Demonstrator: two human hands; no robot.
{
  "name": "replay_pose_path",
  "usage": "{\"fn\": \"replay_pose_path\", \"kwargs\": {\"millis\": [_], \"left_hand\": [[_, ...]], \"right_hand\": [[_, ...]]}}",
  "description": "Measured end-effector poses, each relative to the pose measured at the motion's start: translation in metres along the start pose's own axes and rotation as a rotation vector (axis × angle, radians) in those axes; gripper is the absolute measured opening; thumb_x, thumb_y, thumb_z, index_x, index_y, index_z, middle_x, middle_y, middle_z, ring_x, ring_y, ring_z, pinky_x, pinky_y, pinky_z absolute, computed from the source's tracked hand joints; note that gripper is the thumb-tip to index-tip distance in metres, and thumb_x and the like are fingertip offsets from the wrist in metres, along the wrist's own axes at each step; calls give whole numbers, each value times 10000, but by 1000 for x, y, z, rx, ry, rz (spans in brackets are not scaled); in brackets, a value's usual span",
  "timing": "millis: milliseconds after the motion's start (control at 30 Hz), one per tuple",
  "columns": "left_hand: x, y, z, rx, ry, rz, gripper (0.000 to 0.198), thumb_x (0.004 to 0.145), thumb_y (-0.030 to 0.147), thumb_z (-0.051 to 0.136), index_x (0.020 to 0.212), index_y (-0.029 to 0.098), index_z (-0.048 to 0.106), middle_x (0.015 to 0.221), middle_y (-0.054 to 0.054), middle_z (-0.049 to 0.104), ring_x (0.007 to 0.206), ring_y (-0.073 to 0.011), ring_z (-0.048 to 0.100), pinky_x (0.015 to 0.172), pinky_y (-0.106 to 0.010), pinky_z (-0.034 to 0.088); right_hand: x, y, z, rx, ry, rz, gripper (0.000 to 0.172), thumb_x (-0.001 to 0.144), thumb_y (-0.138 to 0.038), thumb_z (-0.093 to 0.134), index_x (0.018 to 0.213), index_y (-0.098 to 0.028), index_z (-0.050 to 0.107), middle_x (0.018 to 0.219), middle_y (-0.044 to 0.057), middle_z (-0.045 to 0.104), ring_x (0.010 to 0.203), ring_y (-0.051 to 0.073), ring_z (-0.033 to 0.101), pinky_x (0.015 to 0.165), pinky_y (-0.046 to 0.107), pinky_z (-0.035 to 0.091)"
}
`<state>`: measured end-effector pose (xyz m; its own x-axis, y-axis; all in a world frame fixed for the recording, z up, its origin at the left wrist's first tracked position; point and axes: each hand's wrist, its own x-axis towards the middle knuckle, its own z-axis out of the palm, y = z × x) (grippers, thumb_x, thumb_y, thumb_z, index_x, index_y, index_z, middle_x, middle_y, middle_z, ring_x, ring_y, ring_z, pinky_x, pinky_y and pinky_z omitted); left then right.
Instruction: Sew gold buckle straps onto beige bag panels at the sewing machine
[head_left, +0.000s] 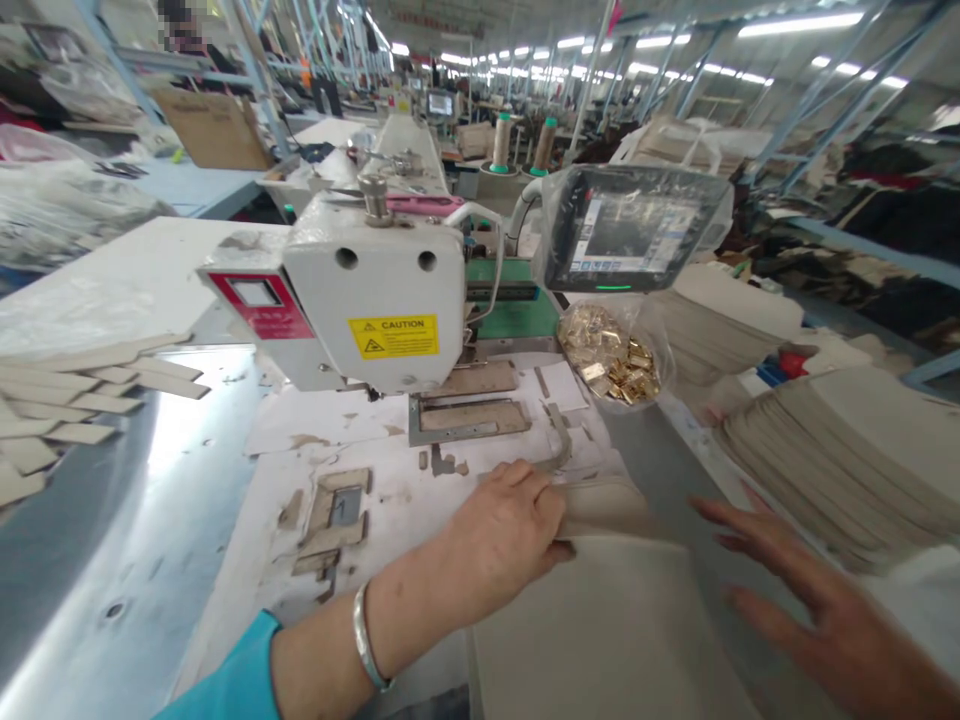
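Note:
My left hand, with a silver bangle on its wrist, is closed on the upper left edge of a beige fabric panel. Part of another beige piece shows just beyond that panel. Off to the right, my right hand has its fingers spread, slightly blurred, and touches nothing that I can see. Ahead stands the white head of a sewing machine with a yellow caution label. Below it, a metal clamp frame rests on the white, paper-covered table.
A plastic bag of gold-coloured metal pieces lies under the control screen. Stacked beige panels stand at the right. Beige strips fan out at the left, and a cardboard template lies on the paper.

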<state>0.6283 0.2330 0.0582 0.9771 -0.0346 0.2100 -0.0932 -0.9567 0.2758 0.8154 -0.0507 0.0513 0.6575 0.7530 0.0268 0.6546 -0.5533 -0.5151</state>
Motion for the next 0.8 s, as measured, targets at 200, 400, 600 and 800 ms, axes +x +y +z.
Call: {"fn": "replay_pose_path", "kwargs": {"millis": [200, 400, 600, 800], "left_hand": [[-15, -10, -3, -155, 96, -4, 142, 986, 277, 468, 1046, 153, 499, 877, -63, 660, 816, -198, 636, 759, -317, 529], [-21, -8, -13, -330, 61, 12, 320, 969, 447, 483, 1091, 153, 520, 952, -89, 662, 902, -218, 642, 809, -345, 537], [-35, -30, -7, -296, 192, -90, 297, 1018, 215, 333, 1183, 143, 570, 1085, -94, 681, 1033, -187, 640, 943, -329, 534], [-76, -61, 13, 64, 55, -62, 391, 962, 85, 371, 1330, 87, 503, 1354, -145, 585, 1262, -232, 557, 1084, -367, 471]], "right_hand": [[21, -63, 36, 126, -135, 17, 281, 795, -519, 579, 981, -352, 707, 1206, 46, 693, 1185, 359, 599, 1002, 490, 520], [99, -35, -24, 248, 237, 602, 274, 835, -517, 571, 1004, -311, 636, 822, 142, 733, 653, 309, 689, 473, 388, 541], [189, -45, 5, 267, -11, 342, 257, 892, -398, 589, 1005, -174, 644, 856, 120, 719, 627, 204, 658, 532, 289, 501], [224, -84, 75, 283, -196, 143, 217, 922, -324, 552, 1025, -162, 654, 898, 90, 726, 685, 189, 657, 546, 238, 471]]}}
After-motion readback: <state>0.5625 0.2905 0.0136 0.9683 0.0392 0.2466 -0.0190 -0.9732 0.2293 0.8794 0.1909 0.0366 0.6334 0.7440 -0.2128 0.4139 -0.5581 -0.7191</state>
